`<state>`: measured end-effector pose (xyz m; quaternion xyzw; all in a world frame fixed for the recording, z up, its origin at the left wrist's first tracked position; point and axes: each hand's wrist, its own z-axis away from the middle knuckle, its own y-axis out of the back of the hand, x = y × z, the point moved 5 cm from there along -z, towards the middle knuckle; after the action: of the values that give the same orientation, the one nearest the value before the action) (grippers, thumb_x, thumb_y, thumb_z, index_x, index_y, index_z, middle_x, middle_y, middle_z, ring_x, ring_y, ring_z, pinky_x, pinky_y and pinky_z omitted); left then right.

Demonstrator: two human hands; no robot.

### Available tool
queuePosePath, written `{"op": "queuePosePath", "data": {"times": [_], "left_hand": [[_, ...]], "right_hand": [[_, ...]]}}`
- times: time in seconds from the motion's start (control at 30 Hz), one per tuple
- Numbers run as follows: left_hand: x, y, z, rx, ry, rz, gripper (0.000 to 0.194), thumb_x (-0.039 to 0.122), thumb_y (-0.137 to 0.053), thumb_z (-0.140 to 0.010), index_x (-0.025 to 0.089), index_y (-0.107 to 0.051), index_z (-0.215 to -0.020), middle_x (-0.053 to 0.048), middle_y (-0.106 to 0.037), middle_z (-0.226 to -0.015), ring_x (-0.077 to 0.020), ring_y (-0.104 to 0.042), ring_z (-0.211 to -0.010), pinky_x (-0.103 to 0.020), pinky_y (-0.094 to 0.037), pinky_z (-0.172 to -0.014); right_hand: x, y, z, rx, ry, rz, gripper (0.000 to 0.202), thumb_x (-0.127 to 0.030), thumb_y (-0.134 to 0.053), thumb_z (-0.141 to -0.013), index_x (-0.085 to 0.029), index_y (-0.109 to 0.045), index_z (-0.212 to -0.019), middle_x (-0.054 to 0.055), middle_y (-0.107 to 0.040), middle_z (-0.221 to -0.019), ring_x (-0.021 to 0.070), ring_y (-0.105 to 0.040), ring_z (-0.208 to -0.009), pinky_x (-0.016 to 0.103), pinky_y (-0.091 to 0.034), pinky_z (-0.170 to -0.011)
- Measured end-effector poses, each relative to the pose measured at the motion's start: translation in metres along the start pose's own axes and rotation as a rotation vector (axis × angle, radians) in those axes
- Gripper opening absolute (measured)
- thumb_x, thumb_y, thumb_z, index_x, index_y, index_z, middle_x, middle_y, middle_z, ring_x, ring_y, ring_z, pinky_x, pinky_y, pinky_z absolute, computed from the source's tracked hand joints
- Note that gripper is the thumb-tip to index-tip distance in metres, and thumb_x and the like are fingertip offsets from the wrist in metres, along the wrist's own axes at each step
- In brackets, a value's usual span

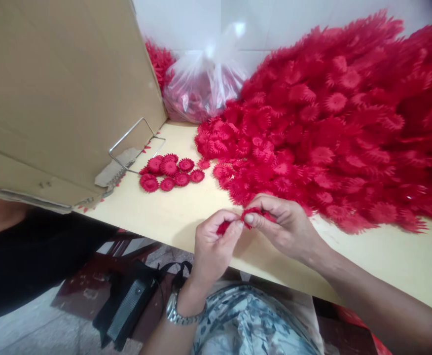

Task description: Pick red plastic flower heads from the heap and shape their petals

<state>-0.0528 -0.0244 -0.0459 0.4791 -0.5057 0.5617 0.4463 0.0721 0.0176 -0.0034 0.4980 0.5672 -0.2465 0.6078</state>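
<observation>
Near the table's front edge, my left hand and my right hand pinch red flower-shaped pieces between thumbs and fingers, the fingertips almost touching. A wristwatch circles my left wrist. How many pieces are held is hidden by the fingers. Left of the hands, a small cluster of rounded red flowers lies on the pale table. Behind and to the right of my hands rises a big heap of flat red petal pieces.
A large cardboard panel stands on the left, with a bent metal wire frame at its base. A knotted clear bag with red pieces sits by the wall. A person's dark clothing shows at the lower left.
</observation>
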Motion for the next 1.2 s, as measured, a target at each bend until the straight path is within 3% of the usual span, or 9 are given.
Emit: {"op": "queuePosePath", "data": {"times": [0.2,0.4,0.57,0.73,0.87,1.03,1.2], "left_hand": [[-0.0017,-0.0012,-0.0003,-0.004,0.033,-0.013,0.019,0.031,-0.055,-0.086,0.018,-0.059,-0.073,0.003,-0.051,-0.060,-0.0093,-0.045,-0.055,-0.022,-0.035,-0.048],[-0.0031,-0.0040,0.0004,-0.032,0.033,0.040,0.020,0.033,-0.054,-0.086,0.017,-0.060,-0.074,0.002,-0.050,-0.059,-0.0095,-0.045,-0.055,-0.022,-0.035,-0.049],[-0.0029,-0.0065,0.0004,-0.041,0.060,0.085,0.022,0.035,-0.054,-0.086,0.017,-0.060,-0.074,0.002,-0.051,-0.061,-0.0097,-0.046,-0.055,-0.022,-0.036,-0.049],[-0.0041,-0.0048,0.0000,-0.026,0.077,0.092,0.020,0.034,-0.056,-0.084,0.017,-0.059,-0.074,0.002,-0.050,-0.060,-0.0095,-0.046,-0.053,-0.022,-0.036,-0.049],[-0.0055,-0.0028,0.0003,-0.020,0.084,0.094,0.019,0.034,-0.056,-0.085,0.017,-0.060,-0.077,0.002,-0.052,-0.062,-0.0099,-0.049,-0.056,-0.021,-0.036,-0.049],[-0.0050,-0.0041,0.0003,-0.027,0.075,0.095,0.020,0.034,-0.055,-0.085,0.017,-0.059,-0.074,0.002,-0.052,-0.060,-0.0090,-0.046,-0.053,-0.022,-0.037,-0.048],[-0.0050,-0.0059,0.0008,-0.004,0.062,0.101,0.021,0.034,-0.055,-0.085,0.016,-0.061,-0.076,0.002,-0.054,-0.061,-0.0093,-0.048,-0.053,-0.021,-0.038,-0.048]], "right_hand": [[0.0025,0.0023,0.0030,-0.018,0.046,0.254,0.028,-0.026,-0.045,-0.086,-0.018,-0.045,-0.059,-0.003,-0.042,-0.055,0.0090,-0.042,-0.052,0.022,-0.031,-0.048],[0.0028,-0.0009,0.0015,-0.031,0.060,0.223,0.036,-0.030,-0.043,-0.089,-0.019,-0.036,-0.055,-0.006,-0.034,-0.049,0.0062,-0.033,-0.045,0.020,-0.025,-0.044],[0.0062,-0.0039,0.0012,-0.083,0.048,0.139,0.040,-0.035,-0.040,-0.091,-0.019,-0.035,-0.056,-0.006,-0.034,-0.049,0.0066,-0.033,-0.045,0.021,-0.026,-0.044],[0.0024,-0.0038,0.0046,-0.066,0.127,0.305,0.025,-0.025,-0.040,-0.091,-0.019,-0.041,-0.067,-0.001,-0.045,-0.063,0.0106,-0.044,-0.058,0.022,-0.036,-0.053],[0.0011,-0.0040,0.0081,-0.075,0.181,0.248,0.016,-0.020,-0.041,-0.091,-0.018,-0.048,-0.077,0.002,-0.053,-0.071,0.0117,-0.051,-0.066,0.023,-0.041,-0.060],[0.0038,0.0007,0.0076,-0.007,0.128,0.260,0.028,-0.030,-0.051,-0.089,-0.018,-0.046,-0.064,-0.003,-0.046,-0.059,0.0091,-0.046,-0.054,0.021,-0.036,-0.051],[0.0011,-0.0003,0.0063,0.007,0.173,0.260,0.039,-0.034,-0.050,-0.089,-0.018,-0.040,-0.055,-0.004,-0.038,-0.054,0.0074,-0.037,-0.050,0.021,-0.029,-0.046]]}}
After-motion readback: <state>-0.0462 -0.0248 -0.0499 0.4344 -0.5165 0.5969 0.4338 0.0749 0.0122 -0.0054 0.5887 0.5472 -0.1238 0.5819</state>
